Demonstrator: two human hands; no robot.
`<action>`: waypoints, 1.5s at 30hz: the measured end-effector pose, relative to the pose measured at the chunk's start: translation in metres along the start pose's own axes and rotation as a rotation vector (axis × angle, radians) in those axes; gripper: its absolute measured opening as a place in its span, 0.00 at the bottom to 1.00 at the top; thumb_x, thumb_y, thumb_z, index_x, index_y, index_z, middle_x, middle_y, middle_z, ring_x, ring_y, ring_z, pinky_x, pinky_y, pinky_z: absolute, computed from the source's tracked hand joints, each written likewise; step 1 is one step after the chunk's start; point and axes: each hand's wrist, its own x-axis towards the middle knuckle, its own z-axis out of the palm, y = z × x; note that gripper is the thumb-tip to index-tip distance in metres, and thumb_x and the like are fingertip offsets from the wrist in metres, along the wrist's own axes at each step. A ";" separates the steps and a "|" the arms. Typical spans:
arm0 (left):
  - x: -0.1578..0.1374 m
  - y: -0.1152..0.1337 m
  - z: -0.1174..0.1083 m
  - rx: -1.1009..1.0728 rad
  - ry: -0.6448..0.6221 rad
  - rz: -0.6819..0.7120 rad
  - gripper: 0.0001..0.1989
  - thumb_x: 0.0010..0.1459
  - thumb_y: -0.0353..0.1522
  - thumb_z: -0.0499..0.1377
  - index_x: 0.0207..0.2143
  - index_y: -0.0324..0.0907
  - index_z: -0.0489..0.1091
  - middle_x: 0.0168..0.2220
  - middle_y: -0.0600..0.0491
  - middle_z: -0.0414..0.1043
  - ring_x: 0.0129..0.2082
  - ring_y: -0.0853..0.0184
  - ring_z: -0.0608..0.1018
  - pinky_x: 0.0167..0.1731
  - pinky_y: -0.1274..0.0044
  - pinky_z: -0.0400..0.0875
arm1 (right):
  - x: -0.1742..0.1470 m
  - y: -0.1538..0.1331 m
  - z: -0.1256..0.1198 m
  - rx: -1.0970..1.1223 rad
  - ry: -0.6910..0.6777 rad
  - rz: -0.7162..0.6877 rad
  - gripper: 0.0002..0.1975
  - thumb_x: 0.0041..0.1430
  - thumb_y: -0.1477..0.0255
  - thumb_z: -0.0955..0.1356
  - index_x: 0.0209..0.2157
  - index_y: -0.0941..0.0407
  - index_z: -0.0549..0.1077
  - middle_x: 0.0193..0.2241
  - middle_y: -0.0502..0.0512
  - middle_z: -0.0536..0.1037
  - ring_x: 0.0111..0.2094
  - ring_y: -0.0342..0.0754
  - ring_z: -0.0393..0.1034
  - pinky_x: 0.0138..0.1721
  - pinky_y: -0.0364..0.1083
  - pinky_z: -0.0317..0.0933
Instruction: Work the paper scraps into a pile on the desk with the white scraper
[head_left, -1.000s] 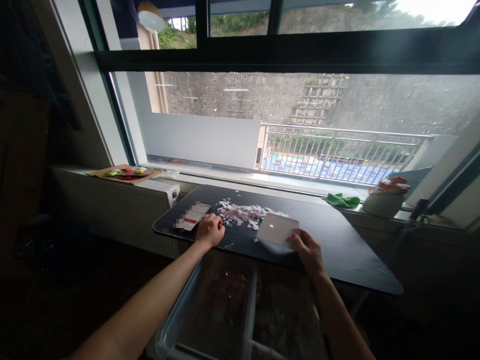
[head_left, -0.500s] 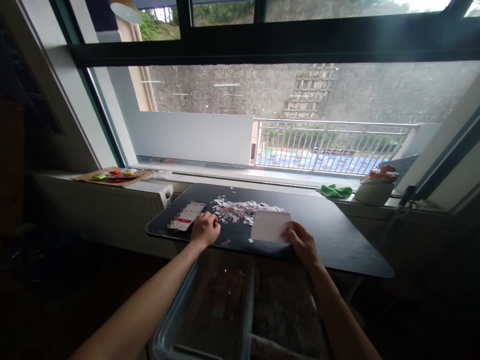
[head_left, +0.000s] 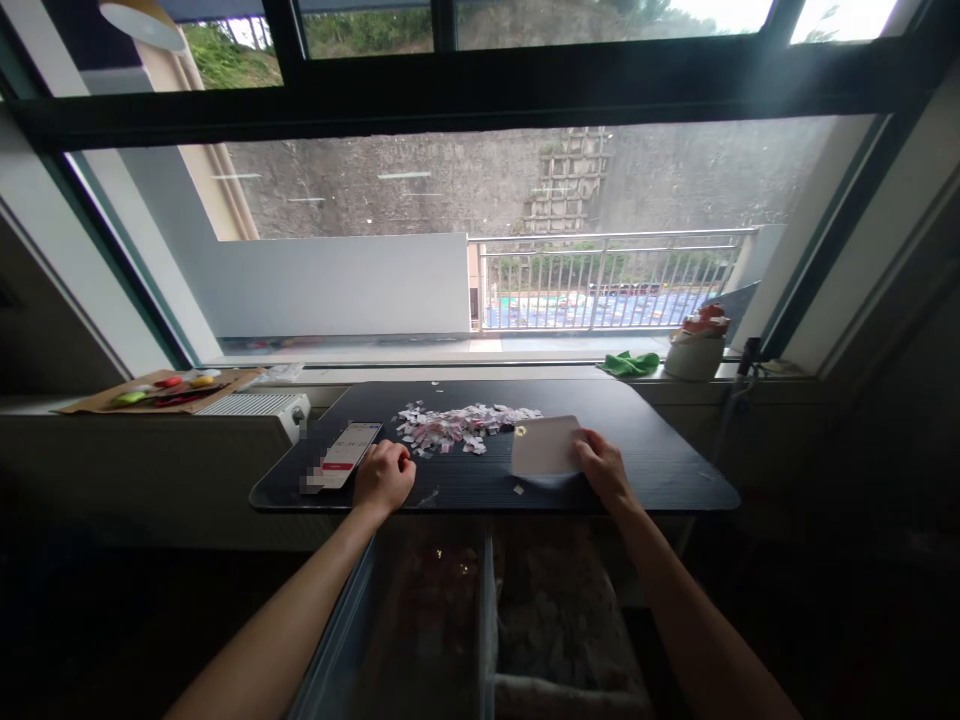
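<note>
My right hand grips the right edge of a flat white card with rounded corners, held above the table at the pile's right end. A small bright spot shows near the card's upper left corner. The pile of small whitish paper pieces is spread across the middle of the dark table. One loose paper piece lies below the card. My left hand rests as a fist near the table's front edge, right beside a phone with a lit screen. Nothing sticks out of that fist.
Below the table's front edge sits a clear plastic bin with dim contents. On the sill are a green cloth and a pale pot. A radiator stands left, with a brown board holding coloured items nearby.
My view has turned to the right, so the scene sits further left. The card has shifted rightward relative to the paper pile. My left fist stays beside the phone.
</note>
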 end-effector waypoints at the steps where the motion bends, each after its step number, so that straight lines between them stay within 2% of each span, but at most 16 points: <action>1: 0.000 0.000 0.000 -0.001 0.000 0.004 0.07 0.51 0.29 0.50 0.25 0.43 0.67 0.30 0.51 0.69 0.34 0.63 0.69 0.37 0.72 0.65 | 0.002 0.001 0.002 -0.004 -0.025 -0.002 0.18 0.44 0.65 0.62 0.36 0.57 0.75 0.29 0.52 0.77 0.32 0.49 0.68 0.32 0.44 0.60; 5: 0.000 -0.001 0.000 0.011 0.003 0.013 0.08 0.50 0.30 0.49 0.25 0.43 0.67 0.30 0.50 0.69 0.34 0.62 0.69 0.37 0.72 0.65 | 0.003 0.003 0.005 -0.012 -0.081 -0.004 0.19 0.44 0.67 0.62 0.37 0.56 0.75 0.31 0.52 0.78 0.33 0.50 0.69 0.33 0.45 0.60; 16: 0.000 -0.002 0.000 0.001 0.009 0.019 0.08 0.50 0.30 0.49 0.25 0.43 0.67 0.29 0.50 0.69 0.34 0.61 0.69 0.37 0.71 0.65 | -0.006 -0.008 -0.001 0.016 -0.093 0.021 0.17 0.43 0.68 0.61 0.32 0.56 0.76 0.24 0.50 0.76 0.28 0.48 0.67 0.27 0.43 0.58; 22: 0.000 -0.001 0.000 -0.012 0.003 0.005 0.07 0.50 0.29 0.50 0.25 0.43 0.67 0.29 0.51 0.69 0.34 0.62 0.69 0.37 0.72 0.64 | -0.005 -0.004 -0.002 0.028 -0.064 0.003 0.16 0.44 0.66 0.61 0.32 0.56 0.76 0.25 0.51 0.76 0.28 0.49 0.68 0.27 0.44 0.60; 25: -0.001 0.000 0.000 -0.018 -0.001 -0.001 0.07 0.50 0.29 0.50 0.25 0.43 0.66 0.29 0.51 0.69 0.34 0.63 0.68 0.37 0.72 0.64 | 0.002 -0.001 0.007 0.089 -0.061 0.021 0.17 0.42 0.65 0.64 0.35 0.57 0.74 0.28 0.53 0.78 0.30 0.51 0.71 0.31 0.46 0.63; 28: -0.002 0.001 0.001 -0.029 -0.002 -0.005 0.07 0.51 0.28 0.50 0.25 0.43 0.66 0.29 0.51 0.68 0.34 0.63 0.68 0.36 0.72 0.64 | 0.007 -0.001 0.026 0.129 -0.107 0.016 0.17 0.42 0.65 0.65 0.36 0.57 0.72 0.29 0.55 0.79 0.31 0.52 0.72 0.32 0.48 0.65; 32: -0.002 0.002 0.001 -0.031 0.003 -0.013 0.06 0.50 0.27 0.50 0.24 0.43 0.65 0.29 0.51 0.69 0.34 0.63 0.68 0.37 0.72 0.64 | 0.004 -0.004 0.056 0.010 -0.045 -0.029 0.16 0.46 0.65 0.63 0.37 0.56 0.71 0.30 0.56 0.78 0.32 0.52 0.72 0.34 0.48 0.65; 34: -0.002 0.002 0.001 -0.029 0.000 -0.017 0.06 0.50 0.27 0.51 0.24 0.43 0.66 0.30 0.51 0.69 0.34 0.64 0.68 0.37 0.72 0.64 | 0.001 -0.006 0.065 0.010 -0.090 -0.063 0.16 0.47 0.65 0.63 0.37 0.56 0.71 0.30 0.55 0.77 0.32 0.51 0.72 0.35 0.48 0.64; 36: -0.002 0.003 0.000 -0.024 -0.007 -0.021 0.06 0.50 0.27 0.51 0.24 0.43 0.66 0.30 0.51 0.69 0.34 0.64 0.68 0.37 0.72 0.64 | -0.002 -0.008 0.068 0.079 -0.164 -0.095 0.16 0.47 0.65 0.63 0.37 0.57 0.71 0.30 0.54 0.77 0.32 0.50 0.72 0.35 0.47 0.64; 41: 0.000 0.005 -0.001 -0.002 -0.034 -0.015 0.06 0.50 0.28 0.51 0.27 0.43 0.68 0.32 0.51 0.70 0.36 0.62 0.69 0.37 0.72 0.63 | -0.005 -0.014 0.064 0.131 -0.127 -0.054 0.16 0.45 0.65 0.63 0.36 0.57 0.71 0.30 0.54 0.77 0.31 0.50 0.71 0.33 0.47 0.64; 45: 0.003 0.005 -0.003 0.046 -0.094 0.003 0.07 0.51 0.28 0.51 0.30 0.43 0.69 0.33 0.50 0.70 0.37 0.62 0.69 0.36 0.73 0.63 | -0.007 -0.018 0.062 0.123 -0.224 -0.121 0.16 0.45 0.67 0.63 0.37 0.57 0.72 0.31 0.53 0.77 0.32 0.49 0.70 0.34 0.46 0.63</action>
